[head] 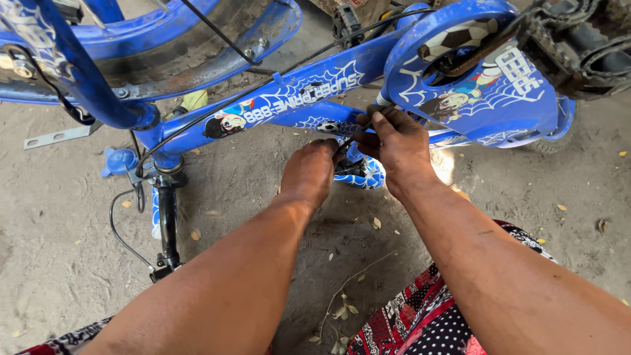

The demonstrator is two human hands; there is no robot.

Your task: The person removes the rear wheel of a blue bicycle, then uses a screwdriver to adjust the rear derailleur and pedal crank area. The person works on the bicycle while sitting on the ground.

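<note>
Item: small blue children's bicycle (296, 98), lying upturned on a dusty dirt floor (59, 217), chain guard (499, 85) and pedal (578, 49) at upper right, handlebar grip (167, 223) pointing down at left. Left hand (310, 172) curled, fingertips touching a thin black cable (345, 141) below the frame tube. Right hand (394, 144) pinched shut on the same cable beside the chain guard. Patterned red cloth (420, 315) over the person's knee, lower right.
</note>
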